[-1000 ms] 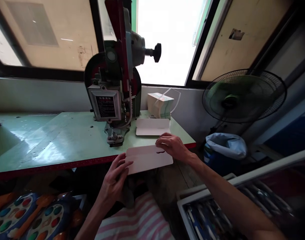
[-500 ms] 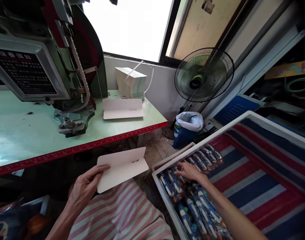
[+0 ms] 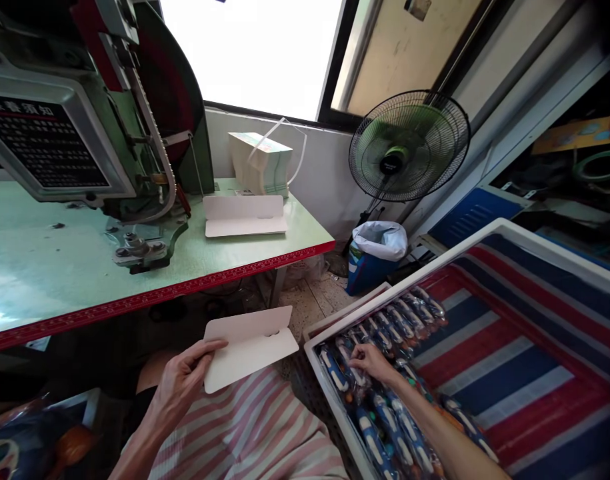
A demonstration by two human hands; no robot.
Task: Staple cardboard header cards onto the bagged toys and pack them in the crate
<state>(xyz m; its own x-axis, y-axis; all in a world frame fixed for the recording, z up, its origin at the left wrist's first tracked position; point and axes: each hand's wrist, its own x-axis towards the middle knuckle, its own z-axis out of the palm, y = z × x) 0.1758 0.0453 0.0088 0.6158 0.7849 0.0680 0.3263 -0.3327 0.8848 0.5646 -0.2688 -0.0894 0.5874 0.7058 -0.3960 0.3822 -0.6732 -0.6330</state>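
My left hand (image 3: pixel 187 373) pinches a creased white card (image 3: pixel 252 350) by its left end, above my lap. The card has a small slot near its fold. Over the white-rimmed crate (image 3: pixel 329 407) on the right, my right hand (image 3: pixel 372 362) has its fingers drawn together among blue-and-white items in clear plastic wrap (image 3: pixel 402 427). Its fingertips touch or hover just above one wrapped item; what lies between them I cannot make out. Several more wrapped items (image 3: pixel 405 317) lie in a row along the crate's far side.
A green-topped table (image 3: pixel 75 260) with a red edge carries a heavy machine (image 3: pixel 135 133), another folded white card (image 3: pixel 245 217) and a stack of cards (image 3: pixel 262 163). Beyond stand a fan (image 3: pixel 392 160) and a lined bin (image 3: pixel 377 257). Wrapped items (image 3: pixel 29 440) sit low at left.
My right hand has drawn its fingers together and shifted slightly down over the wrapped items. My left hand has moved a little right and down with the card.
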